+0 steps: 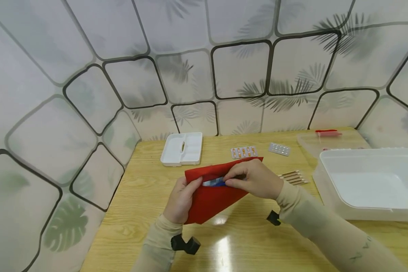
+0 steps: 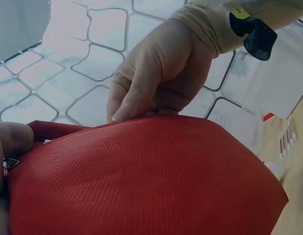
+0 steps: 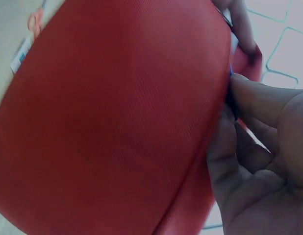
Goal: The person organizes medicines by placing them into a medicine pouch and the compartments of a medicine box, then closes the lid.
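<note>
A red fabric pouch (image 1: pixel 212 202) is held up over the table, its mouth open toward me. My left hand (image 1: pixel 180 200) grips its left end, the thumb lying over the rim. Inside the mouth a blue and clear plastic packet (image 1: pixel 213 182) shows; the rest of it is hidden in the pouch. The right hand (image 1: pixel 258 178) reaches into the opening, thumb and fingers pinching the packet's dark blue part. In the right wrist view those fingertips (image 3: pixel 239 84) sit right at the pouch's edge. The red fabric (image 2: pixel 141 171) fills most of the left wrist view.
Behind the pouch lie a white divided tray (image 1: pixel 192 145), a blister pack of orange capsules (image 1: pixel 244 152) and a silver blister pack (image 1: pixel 279 149). Several cotton swabs (image 1: pixel 294 177) lie beside the right wrist. A white plastic bin (image 1: pixel 336 189) stands at right, a clear lid (image 1: pixel 309 143) behind it.
</note>
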Tool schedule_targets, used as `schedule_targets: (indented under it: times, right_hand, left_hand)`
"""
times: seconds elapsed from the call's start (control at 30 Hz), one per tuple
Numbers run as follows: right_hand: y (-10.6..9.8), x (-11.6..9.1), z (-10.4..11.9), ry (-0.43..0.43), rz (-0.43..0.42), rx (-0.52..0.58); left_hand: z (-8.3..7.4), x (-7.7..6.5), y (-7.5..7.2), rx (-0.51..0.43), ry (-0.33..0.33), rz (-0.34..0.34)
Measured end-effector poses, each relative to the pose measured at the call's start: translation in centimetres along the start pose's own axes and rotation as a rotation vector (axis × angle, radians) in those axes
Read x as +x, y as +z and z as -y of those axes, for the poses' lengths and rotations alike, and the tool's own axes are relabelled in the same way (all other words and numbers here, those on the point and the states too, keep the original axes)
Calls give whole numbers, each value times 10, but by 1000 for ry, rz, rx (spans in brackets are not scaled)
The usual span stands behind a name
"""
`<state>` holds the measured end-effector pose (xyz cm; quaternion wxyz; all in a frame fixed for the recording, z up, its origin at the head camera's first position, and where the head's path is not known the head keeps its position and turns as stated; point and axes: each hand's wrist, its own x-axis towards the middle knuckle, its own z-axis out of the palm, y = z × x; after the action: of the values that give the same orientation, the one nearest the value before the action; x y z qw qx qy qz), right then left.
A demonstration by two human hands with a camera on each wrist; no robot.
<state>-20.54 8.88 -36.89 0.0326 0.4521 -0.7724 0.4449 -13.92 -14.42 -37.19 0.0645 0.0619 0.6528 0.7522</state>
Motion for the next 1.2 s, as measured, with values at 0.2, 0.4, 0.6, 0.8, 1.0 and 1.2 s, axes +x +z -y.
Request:
schedule_targets:
  times: [0.2,0.4,0.6,0.8,1.0,1.2]
  right_hand:
    - [11,0,7,-37,6,-50]
    - [13,-2,8,-52,-23,-108]
    - [11,-4,3,-35,-229,-33]
    - [15,-5,-8,74,-274,-16]
    - [43,0,-24,169,-42,-48]
    - [92,16,-25,122,266,-222]
  left_hand:
    - [1,0,0,-8,8,-57]
    - [0,-2,-5,-50,-33,-130]
    - [-5,-3,-22,-89,-43,-187]
    - [-17,-1,-59,-182,23,-253]
    - [-29,9,-96,-221,154,-339]
    - [-33,22,-120,-238,162,-384]
